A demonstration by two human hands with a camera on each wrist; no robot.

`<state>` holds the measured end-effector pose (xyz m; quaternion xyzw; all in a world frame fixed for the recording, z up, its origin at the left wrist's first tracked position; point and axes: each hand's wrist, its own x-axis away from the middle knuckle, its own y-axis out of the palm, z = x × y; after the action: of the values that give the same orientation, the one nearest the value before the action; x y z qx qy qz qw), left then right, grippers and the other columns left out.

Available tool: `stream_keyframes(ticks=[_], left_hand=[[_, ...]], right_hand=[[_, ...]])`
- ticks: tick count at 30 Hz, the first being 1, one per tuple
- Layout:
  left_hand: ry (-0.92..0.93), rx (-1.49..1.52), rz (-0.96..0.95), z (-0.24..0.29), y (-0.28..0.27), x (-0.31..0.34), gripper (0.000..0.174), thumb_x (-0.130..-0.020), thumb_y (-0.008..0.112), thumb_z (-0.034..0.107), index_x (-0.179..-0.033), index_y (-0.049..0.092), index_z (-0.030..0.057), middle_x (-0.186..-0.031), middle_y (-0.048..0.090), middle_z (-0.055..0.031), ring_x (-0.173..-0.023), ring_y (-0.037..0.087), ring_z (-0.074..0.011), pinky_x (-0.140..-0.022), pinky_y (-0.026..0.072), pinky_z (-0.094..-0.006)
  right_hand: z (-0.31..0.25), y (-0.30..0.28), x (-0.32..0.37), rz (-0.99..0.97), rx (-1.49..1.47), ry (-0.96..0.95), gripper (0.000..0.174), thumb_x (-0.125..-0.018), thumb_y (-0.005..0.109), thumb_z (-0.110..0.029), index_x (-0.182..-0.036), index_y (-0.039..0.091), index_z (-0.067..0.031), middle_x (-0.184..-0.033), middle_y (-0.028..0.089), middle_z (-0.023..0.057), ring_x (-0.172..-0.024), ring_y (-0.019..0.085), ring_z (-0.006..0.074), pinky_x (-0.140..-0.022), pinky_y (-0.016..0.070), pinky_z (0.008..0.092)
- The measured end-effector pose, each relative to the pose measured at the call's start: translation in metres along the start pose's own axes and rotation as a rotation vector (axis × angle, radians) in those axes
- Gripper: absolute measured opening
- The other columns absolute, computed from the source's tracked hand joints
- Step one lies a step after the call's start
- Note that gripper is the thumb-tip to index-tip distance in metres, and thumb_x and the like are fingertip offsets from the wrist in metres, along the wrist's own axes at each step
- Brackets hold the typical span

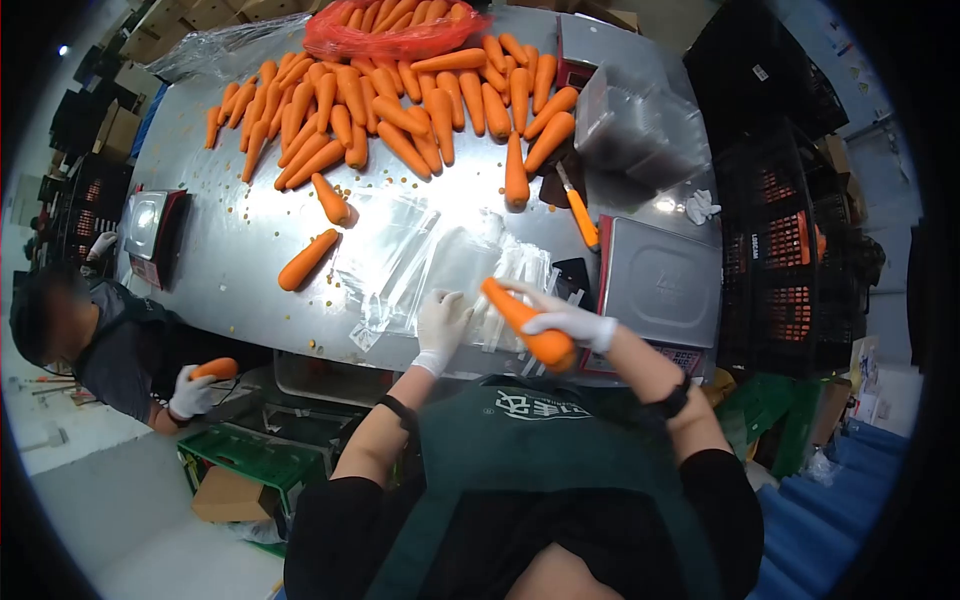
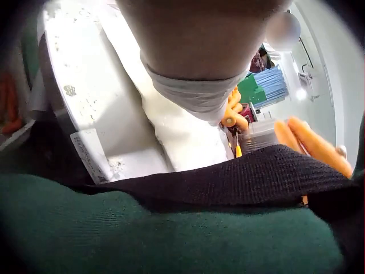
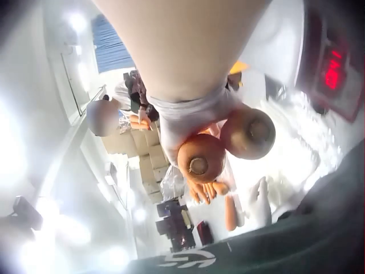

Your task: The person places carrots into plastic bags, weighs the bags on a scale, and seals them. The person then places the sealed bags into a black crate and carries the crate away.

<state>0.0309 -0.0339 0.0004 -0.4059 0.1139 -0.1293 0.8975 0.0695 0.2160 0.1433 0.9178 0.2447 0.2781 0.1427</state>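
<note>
Two carrots point(image 3: 201, 158) are gripped in my gloved right hand point(image 1: 570, 322), their thick ends side by side in the right wrist view. The head view shows mainly one of these carrots point(image 1: 530, 328), slanting above the table's near edge. To its left, my gloved left hand point(image 1: 443, 322) rests at the clear plastic bags point(image 1: 415, 262); its fingers look extended in the right wrist view and I see nothing held. The left wrist view shows the glove cuff point(image 2: 197, 97), with the fingers hidden.
A large carrot pile point(image 1: 350, 105) and a red bag of carrots point(image 1: 395, 40) lie at the back. Two loose carrots point(image 1: 307, 260) sit left of the bags. At right are a scale point(image 1: 660, 275), an orange-handled knife point(image 1: 582, 218) and clear containers point(image 1: 640, 125). Another person point(image 1: 100, 330) holds a carrot at left.
</note>
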Motion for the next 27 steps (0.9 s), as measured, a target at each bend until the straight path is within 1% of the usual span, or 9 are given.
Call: stream_keyframes(ticks=[7, 10, 12, 13, 18, 20, 23, 26, 27], left_hand=[[-0.161, 0.171, -0.047, -0.019, 0.001, -0.012, 0.019, -0.081, 0.071, 0.01, -0.1, 0.067, 0.0071, -0.094, 0.063, -0.0129, -0.084, 0.064, -0.0332, -0.074, 0.0516, -0.04], [-0.123, 0.086, 0.139, -0.016, -0.013, -0.019, 0.016, -0.081, 0.067, 0.004, -0.097, 0.068, 0.0058, -0.091, 0.064, -0.0111, -0.084, 0.062, -0.0337, -0.074, 0.0506, -0.0421], [0.095, 0.082, 0.271, 0.002, -0.041, -0.032, 0.016, -0.082, 0.065, 0.004, -0.097, 0.069, 0.0076, -0.096, 0.064, -0.0105, -0.087, 0.062, -0.0324, -0.076, 0.0502, -0.0413], [0.215, -0.097, 0.193, 0.004, -0.051, -0.037, 0.018, -0.081, 0.065, 0.006, -0.098, 0.07, 0.0094, -0.105, 0.064, -0.0087, -0.095, 0.062, -0.0293, -0.082, 0.0485, -0.0426], [0.14, -0.479, -0.243, 0.038, -0.07, -0.048, 0.042, -0.08, 0.062, 0.009, -0.121, 0.063, 0.0089, -0.128, 0.057, -0.0068, -0.106, 0.057, -0.0261, -0.087, 0.0453, -0.0451], [0.425, -0.573, -0.228, 0.048, -0.068, -0.041, 0.057, -0.08, 0.061, 0.008, -0.136, 0.053, 0.0091, -0.139, 0.051, -0.0072, -0.105, 0.058, -0.0253, -0.087, 0.0464, -0.0425], [0.279, -0.447, -0.335, 0.062, -0.078, -0.042, 0.071, -0.078, 0.061, 0.005, -0.146, 0.042, 0.0077, -0.151, 0.04, -0.0085, -0.106, 0.059, -0.0286, -0.084, 0.0509, -0.042], [0.098, -0.295, -0.416, 0.081, -0.085, -0.046, 0.078, -0.076, 0.062, 0.003, -0.15, 0.035, 0.0071, -0.156, 0.034, -0.0102, -0.108, 0.059, -0.0328, -0.083, 0.0529, -0.0434], [0.012, -0.235, -0.481, 0.087, -0.084, -0.043, 0.082, -0.076, 0.061, 0.002, -0.152, 0.032, 0.0071, -0.157, 0.031, -0.0113, -0.109, 0.059, -0.035, -0.083, 0.0534, -0.0444]], right_hand=[[0.071, -0.025, -0.06, 0.071, -0.026, 0.109, 0.081, -0.081, 0.062, -0.025, -0.154, 0.028, -0.0156, -0.152, 0.031, 0.0143, -0.127, 0.047, 0.0255, -0.103, 0.0413, 0.0317], [0.076, -0.037, -0.052, 0.051, -0.125, 0.216, 0.082, -0.081, 0.062, -0.028, -0.155, 0.028, -0.0163, -0.149, 0.035, 0.0133, -0.119, 0.051, 0.0227, -0.098, 0.0463, 0.0325], [0.073, -0.039, -0.048, 0.049, -0.3, 0.164, 0.083, -0.082, 0.061, -0.029, -0.156, 0.026, -0.0176, -0.147, 0.038, 0.0124, -0.114, 0.055, 0.0224, -0.095, 0.0492, 0.0341], [0.076, -0.04, -0.049, 0.038, -0.395, 0.134, 0.083, -0.082, 0.06, -0.029, -0.157, 0.023, -0.0206, -0.15, 0.036, 0.0121, -0.111, 0.058, 0.0248, -0.094, 0.0511, 0.0374], [0.037, -0.017, -0.024, -0.153, -0.703, 0.091, 0.084, -0.084, 0.058, -0.028, -0.158, 0.019, -0.02, -0.157, 0.03, 0.0127, -0.114, 0.061, 0.0329, -0.096, 0.0522, 0.0451], [0.028, -0.009, -0.021, -0.278, -0.878, 0.073, 0.078, -0.085, 0.057, -0.027, -0.156, 0.026, -0.0168, -0.152, 0.039, 0.0146, -0.112, 0.061, 0.0398, -0.095, 0.052, 0.051], [0.061, -0.03, -0.048, -0.097, -1.089, 0.069, 0.064, -0.089, 0.053, -0.027, -0.149, 0.038, -0.0131, -0.14, 0.052, 0.0164, -0.112, 0.061, 0.0404, -0.095, 0.0512, 0.0554], [0.053, -0.011, -0.045, 0.067, -1.133, -0.096, 0.05, -0.096, 0.045, -0.03, -0.142, 0.046, -0.0093, -0.14, 0.052, 0.0161, -0.121, 0.055, 0.0466, -0.097, 0.0493, 0.0572], [0.036, -0.001, -0.043, 0.169, -1.019, -0.081, 0.045, -0.099, 0.042, -0.028, -0.138, 0.049, -0.0077, -0.135, 0.055, 0.0152, -0.123, 0.054, 0.0415, -0.099, 0.0476, 0.0575]])
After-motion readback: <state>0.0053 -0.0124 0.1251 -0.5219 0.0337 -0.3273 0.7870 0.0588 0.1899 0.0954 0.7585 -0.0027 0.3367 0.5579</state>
